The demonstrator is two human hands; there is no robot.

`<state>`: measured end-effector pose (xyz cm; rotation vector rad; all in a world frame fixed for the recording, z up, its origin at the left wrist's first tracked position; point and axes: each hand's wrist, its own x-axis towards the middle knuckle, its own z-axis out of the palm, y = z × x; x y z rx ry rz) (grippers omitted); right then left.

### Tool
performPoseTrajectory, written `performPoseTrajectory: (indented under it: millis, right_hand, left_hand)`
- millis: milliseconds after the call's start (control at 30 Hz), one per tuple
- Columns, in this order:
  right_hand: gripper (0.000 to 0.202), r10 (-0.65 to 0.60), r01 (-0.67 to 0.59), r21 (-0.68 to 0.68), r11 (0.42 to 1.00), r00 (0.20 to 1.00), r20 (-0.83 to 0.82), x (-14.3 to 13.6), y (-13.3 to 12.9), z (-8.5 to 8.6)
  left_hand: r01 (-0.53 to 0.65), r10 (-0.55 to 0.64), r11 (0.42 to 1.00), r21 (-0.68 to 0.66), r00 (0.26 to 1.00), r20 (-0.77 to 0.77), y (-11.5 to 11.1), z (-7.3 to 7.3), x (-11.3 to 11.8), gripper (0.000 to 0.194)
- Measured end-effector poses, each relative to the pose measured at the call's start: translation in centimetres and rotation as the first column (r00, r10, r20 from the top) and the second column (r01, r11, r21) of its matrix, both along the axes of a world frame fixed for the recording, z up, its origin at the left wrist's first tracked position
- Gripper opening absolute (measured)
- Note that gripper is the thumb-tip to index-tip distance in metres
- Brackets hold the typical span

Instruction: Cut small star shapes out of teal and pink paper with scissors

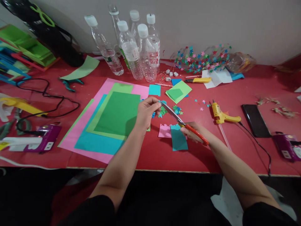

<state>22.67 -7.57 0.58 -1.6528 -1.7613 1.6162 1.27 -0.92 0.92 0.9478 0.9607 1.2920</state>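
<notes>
My right hand (pixel 193 131) is closed around the red handles of a pair of scissors (pixel 176 116), whose blades point up and left. The blade tips reach the fingertips of my left hand (pixel 148 110), which are pinched together on something too small to make out. Small green and blue paper stars (pixel 177 110) lie just beyond the blades. Under the scissors are a pink paper piece (pixel 165 131) and a blue paper piece (pixel 179 138) with notched upper edges. Large green, blue and pink sheets (pixel 115 113) lie stacked beside my left forearm.
Plastic bottles (pixel 148 56) stand at the back by the wall, with a bottle covered in stars (pixel 204 59) lying to their right. A yellow glue gun (pixel 222 115), a phone (pixel 256 121) and a yellow cutter (pixel 198 80) lie on the right. Cables cross the left side.
</notes>
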Motion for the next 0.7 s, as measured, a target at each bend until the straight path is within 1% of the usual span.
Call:
performPoseTrajectory:
  millis: [267, 533, 700]
  right_hand:
    - [0.036, 0.013, -0.013, -0.007, 1.0, 1.0, -0.008, 0.07, 0.07, 0.05]
    - [0.037, 0.009, -0.009, 0.016, 1.0, 1.0, -0.02, 0.23, 0.14, -0.78]
    - [0.039, 0.007, -0.006, 0.017, 1.0, 0.999, -0.054, 0.01, 0.16, -0.35]
  left_hand:
    - [-0.01, 0.01, 1.0, -0.014, 1.0, -0.019, 0.03, -0.06, 0.04, 0.009]
    - [-0.006, 0.006, 1.0, -0.009, 1.0, -0.021, 0.07, -0.14, 0.05, 0.009]
    - [-0.003, 0.004, 1.0, 0.025, 0.999, -0.035, -0.04, -0.31, -0.04, 0.01]
